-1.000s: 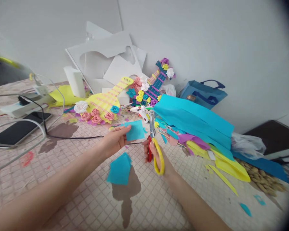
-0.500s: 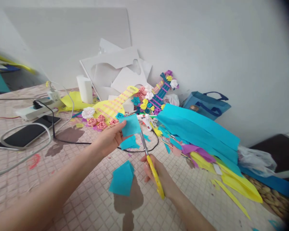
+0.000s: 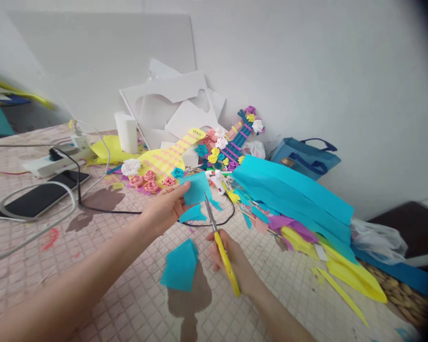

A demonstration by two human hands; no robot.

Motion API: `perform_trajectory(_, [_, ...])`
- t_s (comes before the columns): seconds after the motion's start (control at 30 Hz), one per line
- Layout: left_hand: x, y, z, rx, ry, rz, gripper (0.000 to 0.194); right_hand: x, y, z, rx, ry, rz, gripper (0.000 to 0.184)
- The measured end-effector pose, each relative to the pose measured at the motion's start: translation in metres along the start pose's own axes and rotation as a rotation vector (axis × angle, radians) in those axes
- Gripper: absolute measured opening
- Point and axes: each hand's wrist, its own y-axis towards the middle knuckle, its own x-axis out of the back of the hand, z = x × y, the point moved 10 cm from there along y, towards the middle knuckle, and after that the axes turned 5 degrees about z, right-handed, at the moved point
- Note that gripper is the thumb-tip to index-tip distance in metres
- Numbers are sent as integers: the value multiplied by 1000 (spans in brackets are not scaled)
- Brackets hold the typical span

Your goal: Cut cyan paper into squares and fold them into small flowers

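A square piece of turquoise crepe paper [image 3: 197, 189] is pinched between thumb and fingers of my left hand [image 3: 169, 205]. My right hand [image 3: 231, 259] is closed around the yellow handles of a pair of scissors [image 3: 225, 256]. Their blades reach up to the paper's lower right corner, near its edge. Just below the held piece lie turquoise offcuts [image 3: 192, 213]. Closer to me, a small stack of cut turquoise pieces [image 3: 180, 266] rests on the tiled-pattern tablecloth [image 3: 128, 280].
Behind my hands are a yellow paper guitar [image 3: 162, 164] with paper roses and a white glue gun [image 3: 216, 180] with a black cord. Long turquoise crepe paper [image 3: 292, 194] lies right. A phone [image 3: 43, 194] and power strip [image 3: 57, 161] are left; a blue bag [image 3: 303, 156] stands behind.
The scissors' tips have shifted slightly left and down, over the paper's lower right corner. My left hand and the paper have moved a little to the right.
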Motion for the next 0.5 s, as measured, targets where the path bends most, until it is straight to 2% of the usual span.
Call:
perform_trajectory(0.1, [1, -2, 2, 7, -92, -55, 13, -1, -1, 1, 0, 50, -8, 25])
perform_trajectory(0.2, [-2, -3, 3, 16, -103, -58, 15, -2, -1, 2, -24, 80, -15, 25])
perform_trajectory(0.5, [1, -5, 2, 39, -129, -102, 18, 0, 0, 4, -5, 0, -32, 23])
